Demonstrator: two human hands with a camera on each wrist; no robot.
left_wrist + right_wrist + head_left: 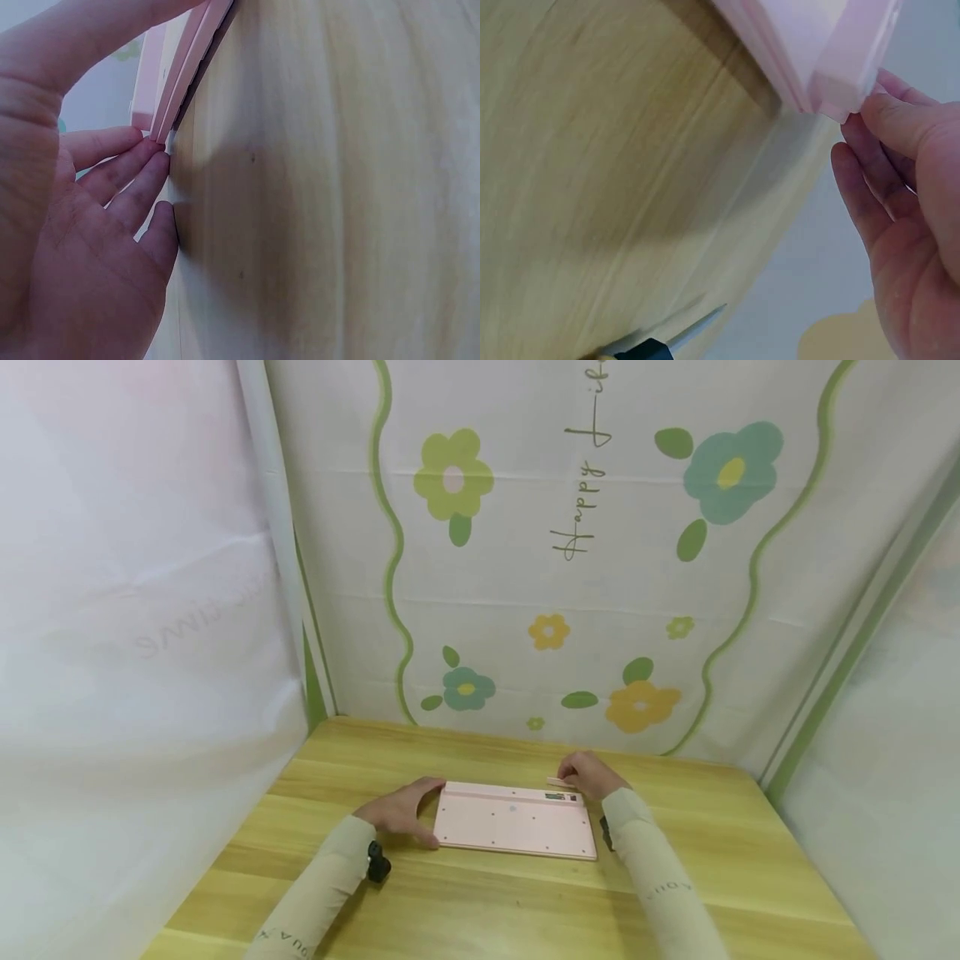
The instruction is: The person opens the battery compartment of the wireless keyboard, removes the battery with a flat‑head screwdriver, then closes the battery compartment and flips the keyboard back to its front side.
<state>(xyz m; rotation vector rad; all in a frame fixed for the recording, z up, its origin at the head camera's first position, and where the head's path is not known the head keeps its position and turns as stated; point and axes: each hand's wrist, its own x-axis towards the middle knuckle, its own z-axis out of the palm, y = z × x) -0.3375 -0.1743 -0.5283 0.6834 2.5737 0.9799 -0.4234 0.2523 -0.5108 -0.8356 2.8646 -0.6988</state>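
A pink keyboard (514, 827) lies face down on the wooden table, its underside dotted with small screws. At the far right of its raised bar, the battery compartment (561, 797) is uncovered, with dark and green shapes inside. My left hand (401, 812) holds the left end, thumb at the near corner and fingertips at the far corner; the left wrist view shows those fingers (142, 176) stretched along the edge. Just beyond the compartment, my right hand (590, 775) pinches a small pink battery cover (557, 782). In the right wrist view, the keyboard's bar overlaps the fingertips and hides the cover.
A screwdriver (664, 346) with a dark handle and metal shaft lies on the table near the right wrist. White cloth with printed flowers (453, 479) hangs behind the table (450, 906), and white curtains (135, 693) stand at both sides.
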